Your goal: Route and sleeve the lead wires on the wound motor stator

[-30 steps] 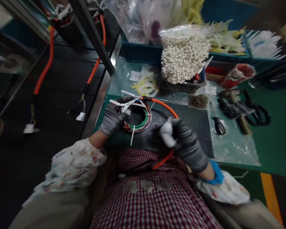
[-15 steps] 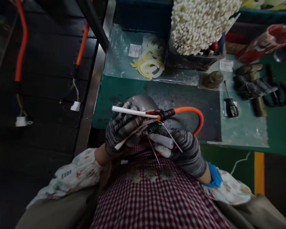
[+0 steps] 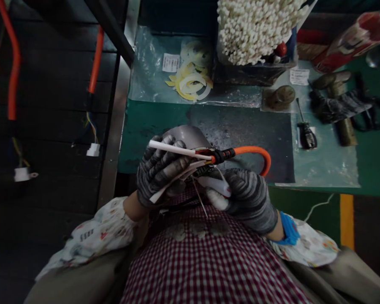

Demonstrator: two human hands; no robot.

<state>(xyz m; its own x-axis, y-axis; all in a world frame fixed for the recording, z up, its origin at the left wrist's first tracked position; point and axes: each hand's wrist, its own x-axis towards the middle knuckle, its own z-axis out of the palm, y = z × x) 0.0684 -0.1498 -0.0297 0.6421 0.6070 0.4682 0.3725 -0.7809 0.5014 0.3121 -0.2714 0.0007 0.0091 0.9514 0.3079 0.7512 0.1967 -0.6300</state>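
Note:
My left hand (image 3: 161, 173), in a grey striped glove, is closed around the side of a rounded grey housing (image 3: 188, 134), with white-sleeved wires (image 3: 172, 148) lying across its fingers. An orange cable (image 3: 255, 150) with a black strain relief (image 3: 224, 155) runs over the housing's open side and loops to the right. My right hand (image 3: 248, 198), gloved too, pinches the tail of a thin white cable tie (image 3: 221, 173) close to the wires. Beside its fingertips lies a smooth white tube-like piece (image 3: 213, 184). Another cable tie tail (image 3: 200, 198) hangs down freely.
A screwdriver (image 3: 306, 131), a tape-wrapped tool (image 3: 342, 105) and a red can (image 3: 351, 44) are on the right of the green bench. Behind stand a box of white-tipped pieces (image 3: 256, 29) and a bag with yellow rings (image 3: 191, 82). Orange cables (image 3: 14, 63) with white connectors (image 3: 93, 149) hang left.
My right fingers have closed on the right-hand cable tie tail, which stuck out loosely over the glove before. The view has shifted slightly; my left hand keeps its hold.

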